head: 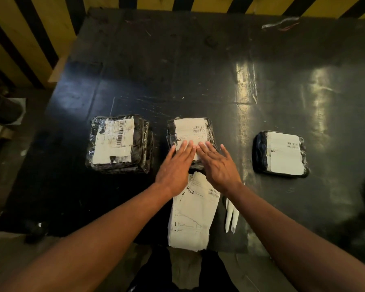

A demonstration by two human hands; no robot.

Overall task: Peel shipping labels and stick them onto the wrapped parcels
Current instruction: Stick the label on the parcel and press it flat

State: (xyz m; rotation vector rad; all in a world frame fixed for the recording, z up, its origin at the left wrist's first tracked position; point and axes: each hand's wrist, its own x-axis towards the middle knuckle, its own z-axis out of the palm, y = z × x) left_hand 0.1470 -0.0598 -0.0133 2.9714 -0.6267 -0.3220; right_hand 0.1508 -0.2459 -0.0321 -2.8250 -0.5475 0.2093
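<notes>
Yellow-and-black striped boards run along the far side of a dark, scuffed tabletop (230,66) that carries three parcels wrapped in black plastic, set in a row and well apart from one another. Each of the three already shows a white shipping label on its top face: the left parcel (119,143) has a wrinkled, patchy one that looks partly torn, the right parcel (280,153) has a clean one lying flat, and the middle parcel (191,140) has its label (190,129) under both hands. The left hand (175,167) and the right hand (216,165) lie side by side, fingers spread and flat, gripping nothing, with their fingertips resting on the near half of that label. I judge this to be the pressing-down step, smoothing the sticker onto the wrap so that it holds. Just nearer the person, touching or almost touching the middle parcel's near edge, lies a loose stack of label sheets (191,216), so more labels are to hand. Beside it to the right lie two narrow white strips (231,218), probably peeled backing, though I cannot be sure. By what shows, every visible parcel is labelled or nearly so; what remains is finishing this press, and any further parcels are out of sight.
</notes>
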